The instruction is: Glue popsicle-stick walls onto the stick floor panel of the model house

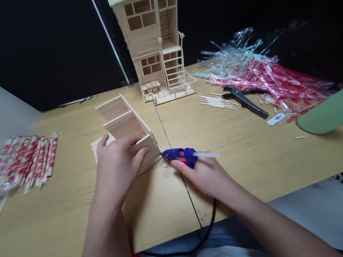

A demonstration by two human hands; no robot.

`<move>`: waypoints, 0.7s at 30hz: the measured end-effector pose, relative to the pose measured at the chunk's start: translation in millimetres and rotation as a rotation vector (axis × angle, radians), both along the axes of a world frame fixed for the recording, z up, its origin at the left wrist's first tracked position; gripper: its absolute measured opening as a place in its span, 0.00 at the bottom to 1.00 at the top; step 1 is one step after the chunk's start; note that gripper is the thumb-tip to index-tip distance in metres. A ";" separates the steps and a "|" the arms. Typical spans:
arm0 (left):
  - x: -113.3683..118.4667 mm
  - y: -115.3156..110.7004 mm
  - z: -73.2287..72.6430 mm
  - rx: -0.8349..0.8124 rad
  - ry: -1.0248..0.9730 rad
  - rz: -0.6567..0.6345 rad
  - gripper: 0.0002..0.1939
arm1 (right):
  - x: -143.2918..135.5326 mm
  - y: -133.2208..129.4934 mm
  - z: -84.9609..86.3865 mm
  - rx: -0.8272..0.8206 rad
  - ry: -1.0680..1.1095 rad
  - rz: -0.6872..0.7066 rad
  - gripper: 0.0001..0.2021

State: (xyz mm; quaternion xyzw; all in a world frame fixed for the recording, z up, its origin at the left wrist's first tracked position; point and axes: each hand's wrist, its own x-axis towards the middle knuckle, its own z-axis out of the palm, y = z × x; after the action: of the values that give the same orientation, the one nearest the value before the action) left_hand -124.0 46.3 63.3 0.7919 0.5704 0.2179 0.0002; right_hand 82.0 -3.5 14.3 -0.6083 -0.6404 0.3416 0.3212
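Observation:
My left hand [117,163] grips the near end of a small wooden stick structure [126,124], which has upright partition walls and stands on the table. In my right hand [207,174] is a blue hot glue gun [178,155] with a translucent glue stick out of its back. Its nozzle meets or nearly meets the structure's lower right corner. Thin strands of glue hang by the nozzle. Part of the structure is hidden behind my left fingers.
Behind stands a tall stick-built model house [154,42]. Wrapped stick bundles [27,160] lie left. At right are loose sticks [217,101], black cutters [245,102], a pile of plastic wrappers [265,70] and a green cylinder [333,109]. A black cable [187,252] crosses the front edge.

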 end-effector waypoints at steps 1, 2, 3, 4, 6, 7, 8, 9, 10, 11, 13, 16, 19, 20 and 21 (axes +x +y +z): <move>-0.5 0.0 -0.5 -0.004 -0.009 0.003 0.14 | 2.6 0.8 -0.4 -0.033 0.021 0.004 0.12; -1.1 -0.2 -1.0 -0.007 -0.018 0.005 0.14 | 6.7 2.0 -0.8 -0.088 0.057 0.006 0.13; -1.7 -0.4 -1.5 -0.010 -0.028 0.007 0.14 | 12.2 3.6 -1.4 -0.155 0.115 0.007 0.16; -2.4 -0.7 -2.0 -0.013 -0.037 0.009 0.14 | 19.1 5.6 -2.1 -0.224 0.196 0.008 0.19; -3.8 -1.5 -2.9 -0.012 -0.056 0.015 0.13 | 36.0 11.1 -3.0 -0.313 0.397 0.019 0.22; -4.3 -1.8 -3.3 -0.008 -0.068 0.016 0.13 | 45.1 14.3 -3.0 -0.335 0.489 0.033 0.22; -4.7 -2.1 -3.6 -0.006 -0.081 0.014 0.13 | 54.1 17.6 -2.6 -0.357 0.561 0.052 0.21; -5.0 -2.2 -4.0 -0.006 -0.094 0.009 0.13 | 62.5 20.9 -1.8 -0.388 0.607 0.071 0.20; -5.1 -2.2 -4.3 -0.008 -0.105 0.004 0.13 | 70.0 24.0 -0.8 -0.426 0.632 0.085 0.19; -5.0 -2.2 -4.5 -0.011 -0.112 0.001 0.13 | 76.5 26.8 0.4 -0.468 0.639 0.089 0.18; -4.5 -1.9 -5.1 -0.013 -0.121 0.001 0.12 | 86.0 31.7 2.8 -0.533 0.602 0.075 0.18; -2.7 -2.5 -5.7 -0.016 -0.142 0.017 0.10 | 95.6 37.8 4.9 -0.479 0.413 0.022 0.21; -0.3 -5.2 -6.1 -0.020 -0.190 0.053 0.09 | 104.5 42.6 5.5 -0.256 0.014 -0.071 0.25; 0.3 -6.5 -6.3 -0.021 -0.216 0.062 0.09 | 107.4 43.6 5.7 -0.200 -0.129 -0.097 0.26; 0.6 -8.1 -6.7 -0.028 -0.252 0.067 0.09 | 110.1 44.1 6.1 -0.170 -0.256 -0.112 0.27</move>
State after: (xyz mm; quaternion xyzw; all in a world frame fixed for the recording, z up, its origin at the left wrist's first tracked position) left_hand -123.3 38.3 56.6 0.7386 0.5952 0.3074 0.0756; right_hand 192.1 40.6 20.4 -0.7066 -0.6099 0.2958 0.2031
